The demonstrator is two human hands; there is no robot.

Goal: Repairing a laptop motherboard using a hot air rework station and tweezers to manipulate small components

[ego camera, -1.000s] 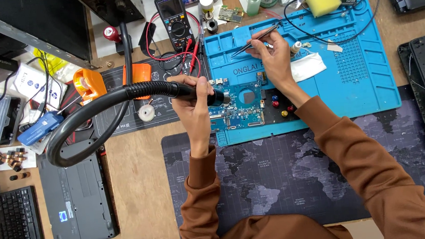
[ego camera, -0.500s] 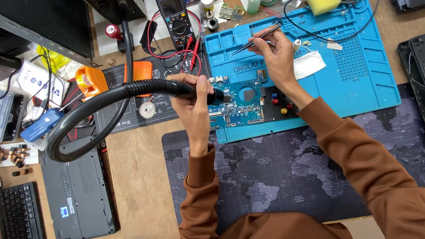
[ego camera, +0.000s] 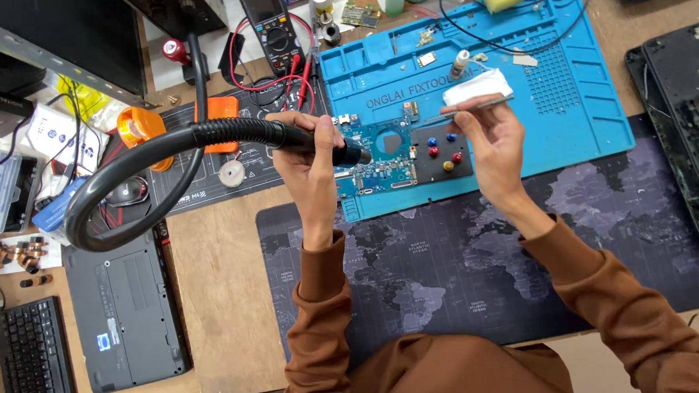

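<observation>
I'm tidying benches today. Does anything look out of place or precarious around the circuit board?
Nothing looks spilled or broken. The circuit board lies flat on the blue mat; the left hand grips the black hose, the right hand holds tweezers. The multimeter leads lie loosely tangled.

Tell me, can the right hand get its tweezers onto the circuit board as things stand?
Probably yes. The right hand holds the tweezers just above the circuit board, tips already at its edge. The left hand and black hose nozzle sit at the board's left, leaving that side free.
</observation>
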